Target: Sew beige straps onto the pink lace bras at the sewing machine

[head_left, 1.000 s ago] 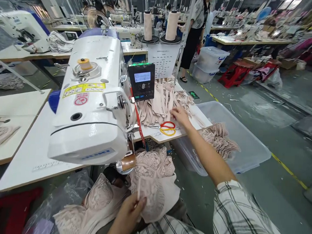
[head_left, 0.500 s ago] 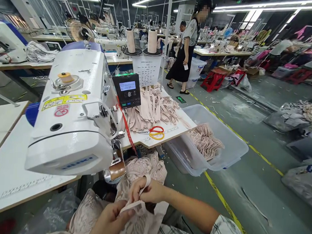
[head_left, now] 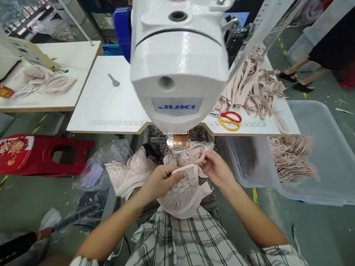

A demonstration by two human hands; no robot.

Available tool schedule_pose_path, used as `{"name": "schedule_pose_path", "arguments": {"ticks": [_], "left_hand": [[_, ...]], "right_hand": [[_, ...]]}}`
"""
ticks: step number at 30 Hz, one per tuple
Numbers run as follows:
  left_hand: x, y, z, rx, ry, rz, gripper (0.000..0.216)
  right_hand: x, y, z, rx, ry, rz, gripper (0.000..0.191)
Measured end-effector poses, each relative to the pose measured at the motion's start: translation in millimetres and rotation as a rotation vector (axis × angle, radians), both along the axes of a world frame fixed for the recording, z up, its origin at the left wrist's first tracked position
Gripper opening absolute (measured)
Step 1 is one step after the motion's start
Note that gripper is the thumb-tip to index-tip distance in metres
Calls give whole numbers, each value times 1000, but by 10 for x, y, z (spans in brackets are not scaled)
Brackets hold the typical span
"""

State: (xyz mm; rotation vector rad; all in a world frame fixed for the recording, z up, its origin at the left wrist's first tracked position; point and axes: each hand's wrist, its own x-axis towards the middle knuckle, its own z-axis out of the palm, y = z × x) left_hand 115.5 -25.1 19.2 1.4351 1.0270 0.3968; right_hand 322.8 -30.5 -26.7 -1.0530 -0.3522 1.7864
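The left hand (head_left: 161, 180) pinches the upper edge of a lace bra (head_left: 180, 196), which lies between the sewing machine (head_left: 180, 78) and the checked shirt (head_left: 187, 243). The right hand (head_left: 219, 171) has its fingers closed on a thin strap (head_left: 201, 157). Scissors (head_left: 231, 116) lie on the table (head_left: 108, 104), just beside a heap of fabric strips (head_left: 251, 89).

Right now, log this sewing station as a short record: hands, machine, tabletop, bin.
Left hand: the left hand grips a pale pink lace garment piece by its edge
Right hand: the right hand pinches a narrow pale pink fabric strip
Machine: white JUKI sewing machine, beyond the hands
Tabletop, right side: scissors with red and yellow handles, beside piled pale pink fabric strips
Bin: translucent plastic bin, holding stacked pale pink fabric pieces
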Motion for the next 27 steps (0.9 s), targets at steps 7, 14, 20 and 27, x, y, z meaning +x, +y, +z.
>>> {"name": "schedule_pose_path", "arguments": {"ticks": [7,14,20,27], "left_hand": [[-130,52,-29,41,40,-13,42],[-63,-12,-57,330,-9,-4,29],[134,-177,-227,622,-37,276,20],[-41,225,-5,968,142,102,28]], "right_hand": [[105,-86,288,247,-291,379,25],[-143,-116,432,641,-717,314,21],[-124,71,416,494,-545,229,25],[-17,612,423,391,-602,117,26]]}}
